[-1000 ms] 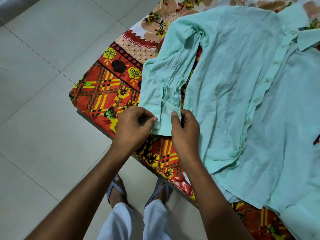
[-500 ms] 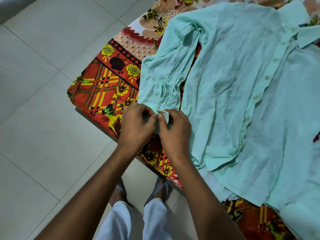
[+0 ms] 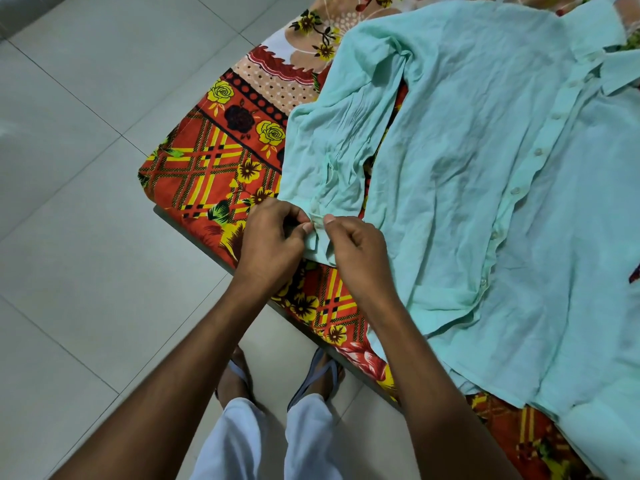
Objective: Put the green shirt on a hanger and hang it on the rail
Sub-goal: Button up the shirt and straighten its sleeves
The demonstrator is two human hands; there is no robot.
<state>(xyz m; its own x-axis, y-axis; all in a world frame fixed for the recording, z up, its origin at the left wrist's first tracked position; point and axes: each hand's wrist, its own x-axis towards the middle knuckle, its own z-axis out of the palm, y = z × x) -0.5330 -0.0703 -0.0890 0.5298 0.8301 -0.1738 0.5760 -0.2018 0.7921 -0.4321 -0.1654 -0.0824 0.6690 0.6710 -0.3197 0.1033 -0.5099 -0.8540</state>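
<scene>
1. Green shirt [image 3: 485,174] lies flat, front up, on a floral-sheeted bed [image 3: 207,161].
2. Left hand [image 3: 273,244] and right hand [image 3: 356,251] each have a pinching grip on the near-left cuff [image 3: 320,242], probably fastening it.
3. No hanger in view.

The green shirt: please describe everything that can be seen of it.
The green shirt is pale mint, of thin, wrinkled woven cloth, with a collar and a row of small buttons. It lies spread flat on the patterned bedsheet. The left hand and right hand pinch the cuff of one sleeve at the bed's edge.
</scene>
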